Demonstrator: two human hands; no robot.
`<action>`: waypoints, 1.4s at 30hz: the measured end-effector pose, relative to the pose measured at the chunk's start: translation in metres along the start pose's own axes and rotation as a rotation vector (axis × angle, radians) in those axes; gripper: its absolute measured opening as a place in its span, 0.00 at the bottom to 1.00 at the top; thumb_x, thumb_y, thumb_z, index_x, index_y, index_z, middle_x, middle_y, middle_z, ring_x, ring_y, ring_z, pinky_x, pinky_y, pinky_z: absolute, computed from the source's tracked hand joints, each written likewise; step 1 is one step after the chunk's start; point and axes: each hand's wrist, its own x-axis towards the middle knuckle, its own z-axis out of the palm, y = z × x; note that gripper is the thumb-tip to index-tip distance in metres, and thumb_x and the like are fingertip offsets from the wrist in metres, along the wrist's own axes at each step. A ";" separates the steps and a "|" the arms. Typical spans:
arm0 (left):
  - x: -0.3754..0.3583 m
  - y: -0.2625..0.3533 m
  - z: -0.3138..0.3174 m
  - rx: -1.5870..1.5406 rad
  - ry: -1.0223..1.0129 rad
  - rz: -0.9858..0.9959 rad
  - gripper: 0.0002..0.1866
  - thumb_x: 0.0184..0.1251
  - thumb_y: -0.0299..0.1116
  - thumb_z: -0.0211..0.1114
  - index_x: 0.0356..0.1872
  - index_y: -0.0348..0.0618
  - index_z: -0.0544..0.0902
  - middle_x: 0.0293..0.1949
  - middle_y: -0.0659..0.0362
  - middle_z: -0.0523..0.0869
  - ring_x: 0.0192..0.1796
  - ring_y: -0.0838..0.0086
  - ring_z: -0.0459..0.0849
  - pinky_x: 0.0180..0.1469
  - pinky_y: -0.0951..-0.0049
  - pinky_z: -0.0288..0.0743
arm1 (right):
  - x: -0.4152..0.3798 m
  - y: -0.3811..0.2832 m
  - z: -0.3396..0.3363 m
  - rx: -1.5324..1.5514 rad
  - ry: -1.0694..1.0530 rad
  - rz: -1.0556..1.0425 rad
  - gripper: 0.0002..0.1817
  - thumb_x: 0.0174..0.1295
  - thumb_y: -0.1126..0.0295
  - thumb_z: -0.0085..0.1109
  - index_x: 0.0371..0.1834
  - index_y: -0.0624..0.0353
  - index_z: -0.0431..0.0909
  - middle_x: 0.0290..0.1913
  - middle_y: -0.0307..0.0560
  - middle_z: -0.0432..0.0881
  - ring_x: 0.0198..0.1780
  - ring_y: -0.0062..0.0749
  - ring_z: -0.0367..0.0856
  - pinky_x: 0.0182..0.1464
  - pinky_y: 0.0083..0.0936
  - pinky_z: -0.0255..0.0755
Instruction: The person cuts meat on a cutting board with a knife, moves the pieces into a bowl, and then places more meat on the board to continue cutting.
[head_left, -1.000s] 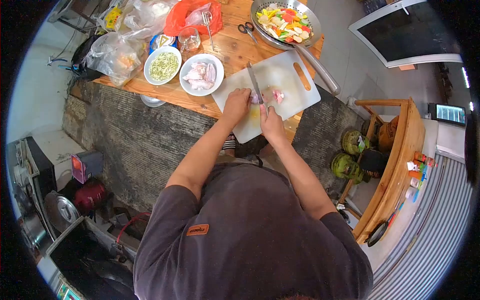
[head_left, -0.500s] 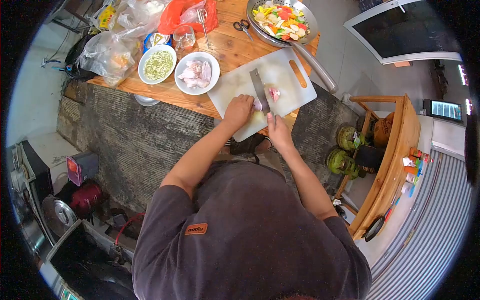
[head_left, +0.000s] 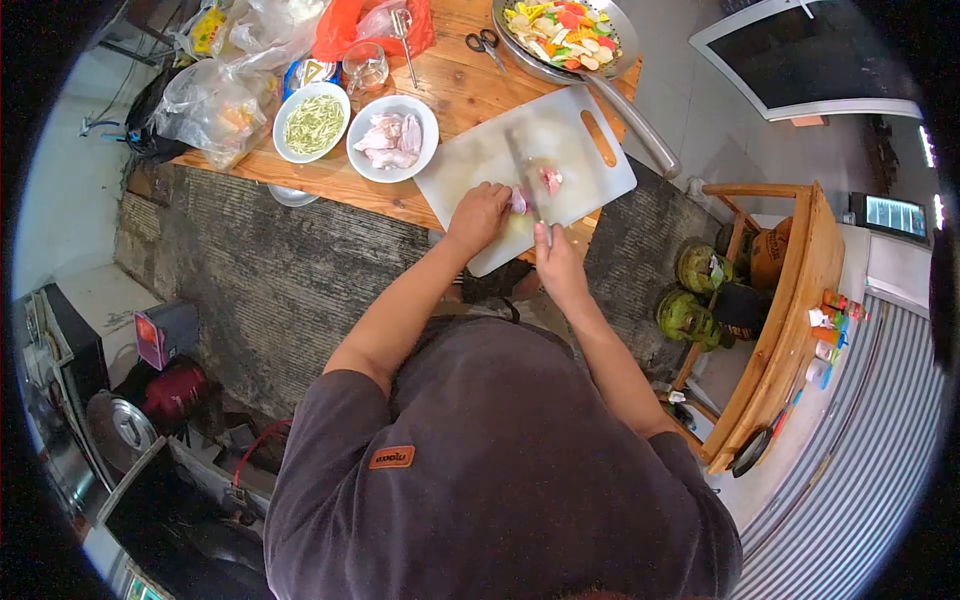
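My right hand [head_left: 560, 265] is closed round the handle of a kitchen knife [head_left: 520, 165], its broad blade pointing away from me across the white cutting board [head_left: 465, 175]. Closed fingers of my left hand [head_left: 478, 218] press a pinkish piece of raw meat [head_left: 518, 201] onto the board, just left of the blade. To the right of the blade lies a small heap of cut pink meat [head_left: 550, 180]. A white bowl of raw meat pieces [head_left: 390, 142] stands at the board's left edge.
On the wooden table [head_left: 455, 75] stand a bowl of pale green shreds [head_left: 314, 123], a glass mug [head_left: 366, 68], scissors [head_left: 486, 45] and a pan of cut vegetables [head_left: 565, 35]. Plastic bags [head_left: 225, 105] crowd the left side. Green gas cylinders [head_left: 690, 310] sit by a wooden shelf at right.
The knife blade has shifted slightly and looks blurred now. Both hands keep nearly the same places, and the pinkish piece under my left hand shows a little more.
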 end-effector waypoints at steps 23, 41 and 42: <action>0.001 0.004 -0.005 -0.002 -0.034 -0.029 0.10 0.59 0.24 0.65 0.41 0.39 0.79 0.40 0.52 0.83 0.47 0.54 0.80 0.51 0.57 0.77 | 0.005 -0.021 -0.009 -0.044 -0.008 0.003 0.33 0.80 0.43 0.41 0.48 0.70 0.75 0.41 0.79 0.82 0.48 0.76 0.81 0.51 0.57 0.73; 0.001 0.001 -0.002 0.003 -0.114 -0.080 0.11 0.60 0.24 0.63 0.45 0.37 0.77 0.43 0.48 0.82 0.50 0.51 0.79 0.54 0.55 0.77 | -0.004 -0.019 -0.005 -0.039 0.023 -0.005 0.30 0.80 0.45 0.43 0.49 0.68 0.74 0.39 0.76 0.83 0.46 0.76 0.81 0.48 0.59 0.73; 0.001 0.001 -0.003 0.004 -0.115 -0.079 0.11 0.60 0.24 0.63 0.45 0.37 0.77 0.43 0.48 0.82 0.50 0.51 0.79 0.54 0.55 0.77 | -0.003 -0.016 -0.002 -0.024 0.031 -0.009 0.29 0.80 0.45 0.43 0.49 0.68 0.74 0.39 0.76 0.83 0.47 0.76 0.81 0.48 0.60 0.73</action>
